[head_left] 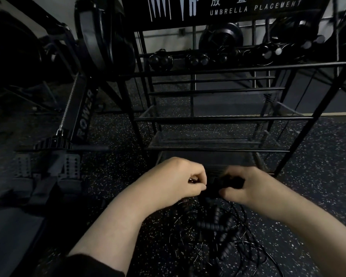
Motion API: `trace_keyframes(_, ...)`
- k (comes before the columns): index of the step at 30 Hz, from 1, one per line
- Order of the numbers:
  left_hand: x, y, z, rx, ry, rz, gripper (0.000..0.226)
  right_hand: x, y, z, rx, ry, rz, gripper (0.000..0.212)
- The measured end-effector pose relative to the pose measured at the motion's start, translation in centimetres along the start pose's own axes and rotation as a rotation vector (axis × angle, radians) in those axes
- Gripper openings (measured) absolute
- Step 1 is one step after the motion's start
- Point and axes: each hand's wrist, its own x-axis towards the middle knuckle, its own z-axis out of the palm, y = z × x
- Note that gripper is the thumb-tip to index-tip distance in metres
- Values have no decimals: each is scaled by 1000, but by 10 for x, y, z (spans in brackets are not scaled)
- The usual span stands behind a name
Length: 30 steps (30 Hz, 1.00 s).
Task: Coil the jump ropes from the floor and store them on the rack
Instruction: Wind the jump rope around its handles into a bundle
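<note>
A tangle of black jump ropes with ribbed handles and thin cords lies on the speckled floor below my hands. My left hand is closed on a thin cord, pinched between thumb and fingers. My right hand is closed around black jump rope handles held between both hands. The black metal rack with mesh shelves stands straight ahead, just beyond my hands. Several coiled ropes with handles rest on its upper rail.
A rowing machine marked ROWER stands to the left with footrests near the floor. A black sign reading UMBRELLA PLACEMENT tops the rack. Dark speckled rubber floor spreads to the right.
</note>
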Motion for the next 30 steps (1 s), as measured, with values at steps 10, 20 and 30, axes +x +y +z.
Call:
trace_keyframes(10,-9,-5,-14,-375,-105,99,21,-12,-11,-8,172,-377,-162,11)
trace_keyframes(20,3,-15,16,-971,37,4,15,-13,-11,-3,750,-269,-252,25)
trace_keyframes(30,7,8,28,-1073,109,-170,35,-9,-15,-3,971,-25,-138,44)
